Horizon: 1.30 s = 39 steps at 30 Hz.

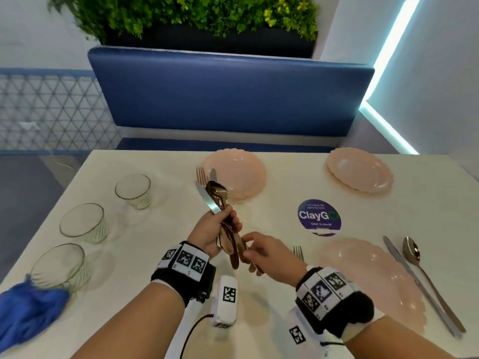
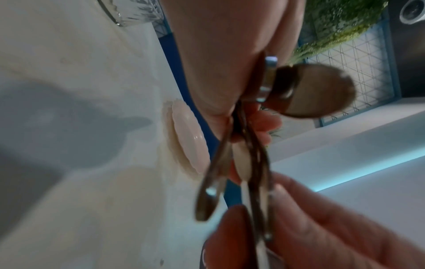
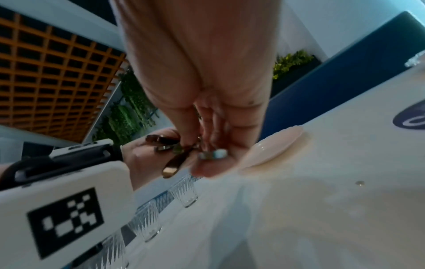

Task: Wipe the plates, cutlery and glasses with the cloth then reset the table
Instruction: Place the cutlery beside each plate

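Note:
My left hand point(image 1: 228, 220) grips a bundle of cutlery point(image 1: 216, 200) upright above the table: knives, spoons and a fork, heads up. My right hand point(image 1: 246, 246) pinches the lower handle ends of that bundle point(image 2: 248, 160); which piece it holds I cannot tell. The right wrist view shows the handles point(image 3: 171, 166) between both hands. Three pink plates lie at far centre point(image 1: 241, 167), far right point(image 1: 360, 172) and near right point(image 1: 370, 281). Beside the near plate lie a fork point(image 1: 298, 252), a knife point(image 1: 414, 278) and a spoon point(image 1: 412, 248). Three glasses point(image 1: 133, 190) point(image 1: 83, 222) point(image 1: 61, 265) stand at the left. A blue cloth point(image 1: 28, 312) lies at the near left.
A round purple ClayGo sticker point(image 1: 318, 216) is on the white table point(image 1: 155, 255). A blue bench back point(image 1: 228, 92) runs along the far edge, with a planter of greenery point(image 1: 186, 14) above it. The table's left edge drops off beside the glasses.

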Available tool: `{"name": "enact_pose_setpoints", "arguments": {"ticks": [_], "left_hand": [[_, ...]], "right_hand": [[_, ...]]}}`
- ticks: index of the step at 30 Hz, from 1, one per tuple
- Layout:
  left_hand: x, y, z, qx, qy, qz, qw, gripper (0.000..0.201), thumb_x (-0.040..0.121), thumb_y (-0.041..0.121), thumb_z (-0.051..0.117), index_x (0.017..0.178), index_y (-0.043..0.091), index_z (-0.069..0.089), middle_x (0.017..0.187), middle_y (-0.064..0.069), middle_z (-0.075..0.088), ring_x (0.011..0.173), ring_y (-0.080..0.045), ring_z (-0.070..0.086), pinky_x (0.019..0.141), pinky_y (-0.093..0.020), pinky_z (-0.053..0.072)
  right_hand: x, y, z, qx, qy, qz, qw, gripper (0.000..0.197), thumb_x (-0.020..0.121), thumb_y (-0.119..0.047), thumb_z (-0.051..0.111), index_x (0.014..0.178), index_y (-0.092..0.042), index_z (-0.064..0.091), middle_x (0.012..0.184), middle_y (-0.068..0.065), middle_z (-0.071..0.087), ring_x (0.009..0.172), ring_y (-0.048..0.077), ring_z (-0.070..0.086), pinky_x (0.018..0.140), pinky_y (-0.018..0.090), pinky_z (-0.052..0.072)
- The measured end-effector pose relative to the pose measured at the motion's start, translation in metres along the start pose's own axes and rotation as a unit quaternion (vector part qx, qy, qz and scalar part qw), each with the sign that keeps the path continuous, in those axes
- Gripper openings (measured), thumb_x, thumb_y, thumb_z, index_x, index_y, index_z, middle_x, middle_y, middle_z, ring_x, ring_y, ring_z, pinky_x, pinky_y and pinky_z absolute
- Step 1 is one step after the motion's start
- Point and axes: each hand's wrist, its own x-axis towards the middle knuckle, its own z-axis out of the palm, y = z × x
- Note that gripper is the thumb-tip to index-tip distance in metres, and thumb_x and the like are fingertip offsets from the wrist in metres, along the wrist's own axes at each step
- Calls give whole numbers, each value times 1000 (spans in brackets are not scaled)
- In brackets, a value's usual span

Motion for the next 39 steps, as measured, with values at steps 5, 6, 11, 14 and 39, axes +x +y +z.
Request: {"name": "enact_pose_setpoints", "arguments": {"ticks": [5, 6, 11, 14, 39], "left_hand": [[9, 25, 5, -44, 27, 38, 998, 30, 98, 18, 42, 69, 11, 46, 46, 2, 48, 42, -12, 51, 58, -26, 48], [13, 29, 4, -64, 34, 48, 996, 28, 99, 18, 41, 71, 12, 44, 45, 3, 46, 41, -11, 48, 57, -25, 48], [23, 43, 7, -153, 53, 58, 985, 27, 100, 17, 37, 73, 12, 40, 45, 3, 43, 39, -9, 39, 48, -20, 46], [22, 47, 15, -216, 53, 67, 973, 30, 101, 13, 33, 71, 12, 38, 42, 1, 40, 30, -10, 38, 42, -16, 43], [72, 253, -78, 28, 73, 47, 996, 21, 99, 13, 39, 78, 12, 39, 49, 4, 39, 36, -7, 35, 39, -20, 40]], "right_hand": [[5, 9, -24, 134, 31, -22, 990, 21, 94, -7, 47, 110, -20, 51, 65, 0, 54, 53, 13, 44, 49, 23, 36], [4, 12, -30, 146, 26, -31, 988, 20, 94, -5, 47, 107, -20, 51, 65, 0, 54, 53, 13, 44, 48, 23, 36], [-5, 25, -60, 273, 12, -57, 960, 11, 90, -1, 54, 93, -6, 63, 68, 9, 54, 50, 13, 49, 47, 22, 42], [-6, 30, -69, 470, -27, -89, 878, 36, 68, -16, 80, 99, -3, 67, 77, 14, 61, 61, 18, 59, 57, 25, 51], [266, -126, -33, -38, 158, -17, 987, 11, 90, -14, 56, 81, -10, 52, 75, 8, 64, 65, 23, 58, 56, 26, 44]]}}
